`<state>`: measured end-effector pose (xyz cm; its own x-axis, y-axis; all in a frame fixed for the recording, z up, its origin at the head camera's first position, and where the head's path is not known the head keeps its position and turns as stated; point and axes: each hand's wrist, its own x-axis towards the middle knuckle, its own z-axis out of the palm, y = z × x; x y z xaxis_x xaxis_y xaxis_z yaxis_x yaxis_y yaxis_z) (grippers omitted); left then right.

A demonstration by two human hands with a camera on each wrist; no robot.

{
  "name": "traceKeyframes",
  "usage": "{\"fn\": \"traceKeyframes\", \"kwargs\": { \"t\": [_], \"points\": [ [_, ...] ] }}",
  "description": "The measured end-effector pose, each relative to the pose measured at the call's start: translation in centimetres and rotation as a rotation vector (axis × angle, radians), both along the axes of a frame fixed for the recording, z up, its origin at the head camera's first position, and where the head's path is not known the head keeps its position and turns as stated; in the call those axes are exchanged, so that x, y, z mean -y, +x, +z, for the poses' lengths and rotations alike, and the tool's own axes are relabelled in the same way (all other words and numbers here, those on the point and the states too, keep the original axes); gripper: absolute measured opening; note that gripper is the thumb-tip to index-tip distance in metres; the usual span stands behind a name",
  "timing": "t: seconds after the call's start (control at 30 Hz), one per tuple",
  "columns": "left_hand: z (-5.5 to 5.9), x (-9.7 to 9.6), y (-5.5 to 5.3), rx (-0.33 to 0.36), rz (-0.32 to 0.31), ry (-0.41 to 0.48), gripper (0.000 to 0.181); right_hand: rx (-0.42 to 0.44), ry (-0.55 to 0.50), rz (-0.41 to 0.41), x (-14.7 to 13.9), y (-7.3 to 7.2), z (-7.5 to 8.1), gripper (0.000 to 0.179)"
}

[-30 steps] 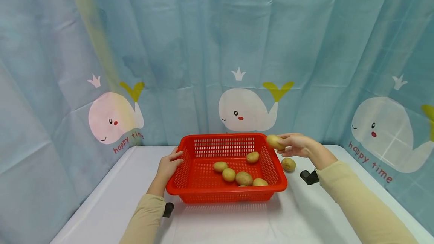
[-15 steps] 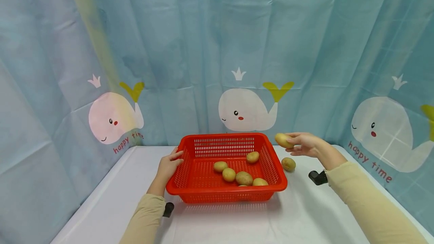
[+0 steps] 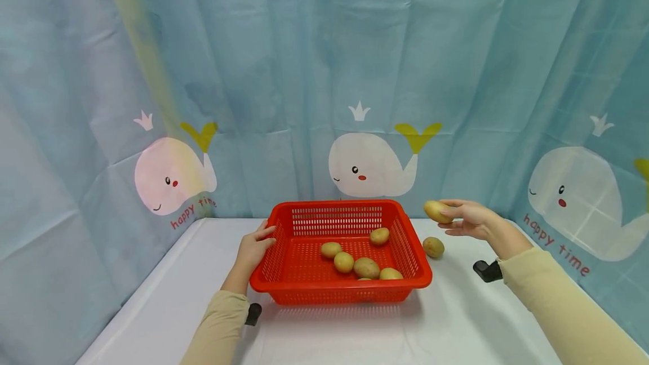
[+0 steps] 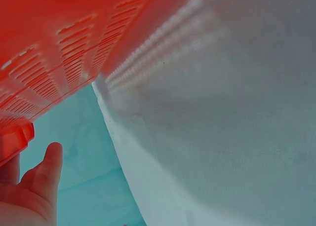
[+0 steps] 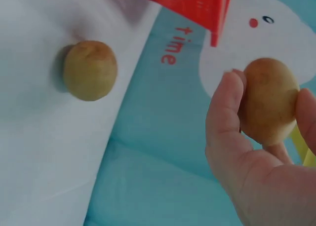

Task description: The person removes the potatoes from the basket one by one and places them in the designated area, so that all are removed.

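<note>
My right hand (image 3: 469, 218) holds a yellow potato (image 3: 437, 212) between thumb and fingers, in the air to the right of the red plastic basket (image 3: 342, 284). The right wrist view shows this held potato (image 5: 269, 102) pinched from both sides. Below it, a second potato (image 3: 433, 247) lies on the table beside the basket's right wall. My left hand (image 3: 252, 252) grips the left rim of the basket, with fingertips over the edge. In the left wrist view part of that hand (image 4: 34, 191) shows under the rim. Several potatoes (image 3: 366, 268) lie inside the basket, mostly toward its front right.
A white-covered table (image 3: 324, 334) carries the basket. Behind and on both sides hangs a light blue curtain (image 3: 284, 72) printed with whales and lettering, close to the table's far edge. Black wrist-worn devices (image 3: 488, 271) sit at both cuffs.
My right hand has moved to the right with its potato, away from above the basket's right rim to beyond it. The left hand, the basket and the other potatoes stay in place.
</note>
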<state>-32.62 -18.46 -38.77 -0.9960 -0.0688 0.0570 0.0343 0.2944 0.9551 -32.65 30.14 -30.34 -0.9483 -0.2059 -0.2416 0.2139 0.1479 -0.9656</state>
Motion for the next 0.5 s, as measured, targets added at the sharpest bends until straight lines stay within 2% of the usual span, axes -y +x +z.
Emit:
{"fn": "traceKeyframes", "kwargs": {
  "t": [0.17, 0.5],
  "points": [
    [0.2, -0.1, 0.1, -0.009, 0.000, 0.000, 0.044, -0.008, 0.027, -0.033, -0.8, 0.1, -0.7, 0.068],
    [0.3, 0.0, 0.2, -0.002, -0.011, -0.007, 0.044, 0.051, -0.013, -0.087, -2.6, 0.0, -1.7, 0.068]
  ]
}}
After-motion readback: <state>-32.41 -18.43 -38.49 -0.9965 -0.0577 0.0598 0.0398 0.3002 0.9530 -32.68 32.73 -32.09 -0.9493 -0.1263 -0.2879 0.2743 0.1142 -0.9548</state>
